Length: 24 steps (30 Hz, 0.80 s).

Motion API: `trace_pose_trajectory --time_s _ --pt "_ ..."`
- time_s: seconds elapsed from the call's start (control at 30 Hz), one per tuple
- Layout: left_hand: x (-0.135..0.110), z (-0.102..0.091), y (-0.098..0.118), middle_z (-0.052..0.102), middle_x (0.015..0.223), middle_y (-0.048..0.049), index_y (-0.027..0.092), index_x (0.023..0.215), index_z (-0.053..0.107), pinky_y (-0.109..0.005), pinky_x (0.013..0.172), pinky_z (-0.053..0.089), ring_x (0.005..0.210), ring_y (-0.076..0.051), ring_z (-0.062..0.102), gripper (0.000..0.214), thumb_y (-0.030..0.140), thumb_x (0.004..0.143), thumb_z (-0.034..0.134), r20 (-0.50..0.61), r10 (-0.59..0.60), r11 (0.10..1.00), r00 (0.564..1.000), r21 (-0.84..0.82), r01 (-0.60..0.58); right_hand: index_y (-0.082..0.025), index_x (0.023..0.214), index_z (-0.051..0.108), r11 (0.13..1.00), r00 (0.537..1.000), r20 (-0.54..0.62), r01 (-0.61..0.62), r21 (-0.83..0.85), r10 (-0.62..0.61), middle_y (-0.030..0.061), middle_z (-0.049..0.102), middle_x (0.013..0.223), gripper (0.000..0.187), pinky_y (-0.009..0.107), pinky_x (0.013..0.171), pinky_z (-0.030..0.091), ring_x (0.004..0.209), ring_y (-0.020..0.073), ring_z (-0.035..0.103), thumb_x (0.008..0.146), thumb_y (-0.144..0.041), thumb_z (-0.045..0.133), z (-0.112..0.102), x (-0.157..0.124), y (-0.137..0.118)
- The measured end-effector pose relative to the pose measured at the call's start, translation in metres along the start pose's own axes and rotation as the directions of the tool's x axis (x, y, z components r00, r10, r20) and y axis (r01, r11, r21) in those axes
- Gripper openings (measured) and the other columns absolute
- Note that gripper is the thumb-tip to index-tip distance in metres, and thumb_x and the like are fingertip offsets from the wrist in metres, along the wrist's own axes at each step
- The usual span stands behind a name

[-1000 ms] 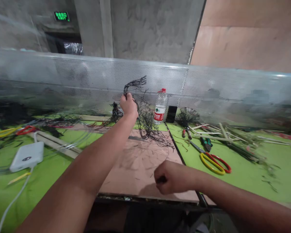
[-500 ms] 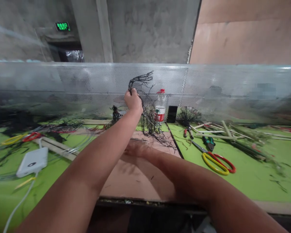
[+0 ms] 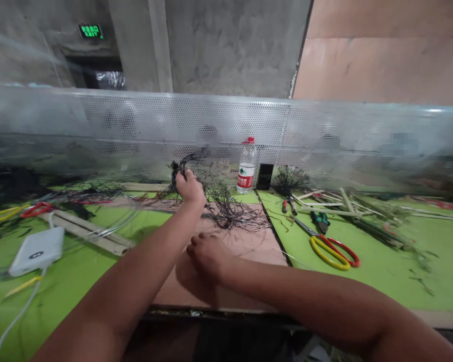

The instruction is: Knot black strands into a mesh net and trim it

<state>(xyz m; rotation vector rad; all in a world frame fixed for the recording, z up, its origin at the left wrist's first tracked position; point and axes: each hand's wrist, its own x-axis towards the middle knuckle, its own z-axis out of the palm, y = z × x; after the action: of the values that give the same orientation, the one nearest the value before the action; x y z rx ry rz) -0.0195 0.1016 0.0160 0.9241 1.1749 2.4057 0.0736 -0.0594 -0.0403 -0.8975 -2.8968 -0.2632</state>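
My left hand (image 3: 191, 189) is closed round a bundle of black twig-like strands (image 3: 230, 213), thumb on top. The loose ends spread to the right and droop onto the pinkish board (image 3: 245, 291). Low over that board, nearer to me, is my right hand (image 3: 209, 256), back upward and fingers curled in. Whatever its fingers hold, if anything, is hidden. Behind the left hand, a dark tuft (image 3: 173, 171) stands by the perforated screen. A water bottle (image 3: 246, 166) with a red cap stands just beyond the strands.
On the right lie scissors (image 3: 330, 251) with red and yellow handles, green-handled pliers (image 3: 320, 222), red-handled pliers (image 3: 289, 203) and pale sticks (image 3: 324, 211). At left are a white power bank (image 3: 38, 251) with a cable, wooden strips (image 3: 86, 231) and another scissors (image 3: 35, 208). A perforated metal screen (image 3: 219, 113) runs behind.
My left hand has lowered and moved left with the black strands, whose ends now lie lower on the board. My right hand has come nearer to me, out from behind the left forearm.
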Motion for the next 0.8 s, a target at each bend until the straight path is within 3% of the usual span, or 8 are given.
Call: trace_pose_trajectory --time_s 0.1,0.17,0.23,0.27,0.37,0.47,0.6,0.8 --pt "-0.005 -0.027 -0.018 0.041 0.063 0.0039 0.019 0.082 0.043 -0.023 0.044 0.032 0.044 -0.007 0.037 0.021 0.039 0.087 0.037 -0.019 -0.006 0.993 1.0 0.115 0.008 -0.018 0.085 0.062 0.992 0.993 0.008 0.12 0.039 -0.12 0.0053 0.063 0.081 0.013 0.031 0.057 0.046 0.071 0.0208 0.057 0.08 -0.026 0.054 -0.003 -0.047 -0.019" --pt "-0.006 -0.036 -0.021 0.04 0.063 0.0042 0.019 0.081 0.042 -0.023 0.043 0.032 0.043 -0.007 0.036 0.02 0.037 0.087 0.036 -0.038 -0.032 0.992 0.999 0.121 0.036 -0.02 0.089 0.062 0.989 0.99 0.01 0.137 0.056 -0.138 0.004 0.063 0.079 0.015 0.03 0.057 0.044 0.068 0.0186 0.056 0.083 -0.028 0.05 -0.013 -0.075 -0.017" --pt "-0.004 -0.039 -0.019 0.038 0.062 0.0051 0.02 0.08 0.04 -0.022 0.04 0.031 0.04 -0.006 0.034 0.018 0.036 0.087 0.035 -0.062 -0.069 0.994 0.996 0.083 0.074 -0.017 0.082 0.062 0.997 0.997 0.013 -0.072 -0.013 0.072 0.007 0.063 0.076 0.021 0.03 0.058 0.043 0.068 0.0186 0.056 0.086 -0.031 0.047 -0.023 -0.097 -0.001" --pt "-0.003 -0.039 -0.017 0.038 0.062 0.0055 0.02 0.08 0.039 -0.022 0.039 0.03 0.039 -0.006 0.033 0.018 0.036 0.087 0.034 -0.073 -0.084 0.994 0.994 0.063 0.089 -0.016 0.083 0.062 0.977 0.978 -0.01 -0.209 -0.051 0.209 0.0087 0.064 0.08 0.024 0.03 0.062 0.043 0.074 0.0201 0.057 0.087 -0.032 0.045 -0.027 -0.106 0.011" --pt "0.0 -0.034 -0.012 0.039 0.061 0.0056 0.02 0.079 0.038 -0.022 0.039 0.031 0.039 -0.006 0.034 0.017 0.035 0.087 0.035 -0.086 -0.107 0.993 0.99 0.037 0.111 -0.014 0.09 0.064 0.839 0.849 -0.086 -0.528 -0.127 0.521 0.0126 0.063 0.09 0.028 0.033 0.07 0.043 0.088 0.0249 0.056 0.085 -0.037 0.048 -0.03 -0.129 0.054" --pt "0.003 -0.027 -0.007 0.039 0.06 0.0059 0.02 0.078 0.037 -0.022 0.04 0.031 0.039 -0.006 0.034 0.017 0.034 0.087 0.036 -0.088 -0.128 0.992 0.988 0.012 0.129 -0.013 0.082 0.066 0.747 0.76 -0.012 -0.641 -0.173 0.65 0.0148 0.063 0.085 0.028 0.033 0.068 0.042 0.086 0.0252 0.059 0.086 -0.028 0.044 -0.023 -0.148 0.081" --pt "0.013 -0.01 0.004 0.037 0.058 0.0067 0.02 0.079 0.037 -0.021 0.039 0.029 0.038 -0.005 0.034 0.016 0.032 0.089 0.036 -0.09 -0.143 0.988 0.986 -0.064 0.137 -0.014 0.073 0.067 0.744 0.736 0.118 -0.652 -0.145 0.667 0.0119 0.066 0.077 0.023 0.029 0.057 0.037 0.072 0.0224 0.063 0.081 -0.016 0.045 -0.022 -0.168 0.077" --pt "0.042 0.018 0.026 0.037 0.059 0.006 0.018 0.084 0.042 -0.022 0.039 0.028 0.037 -0.007 0.033 0.014 0.028 0.09 0.035 -0.134 -0.1 0.989 0.986 -0.126 0.084 -0.019 0.062 0.063 0.763 0.733 0.216 -0.635 -0.12 0.645 0.0065 0.065 0.063 0.024 0.026 0.05 0.025 0.058 0.0174 0.061 0.081 -0.017 0.048 -0.055 -0.206 0.051"
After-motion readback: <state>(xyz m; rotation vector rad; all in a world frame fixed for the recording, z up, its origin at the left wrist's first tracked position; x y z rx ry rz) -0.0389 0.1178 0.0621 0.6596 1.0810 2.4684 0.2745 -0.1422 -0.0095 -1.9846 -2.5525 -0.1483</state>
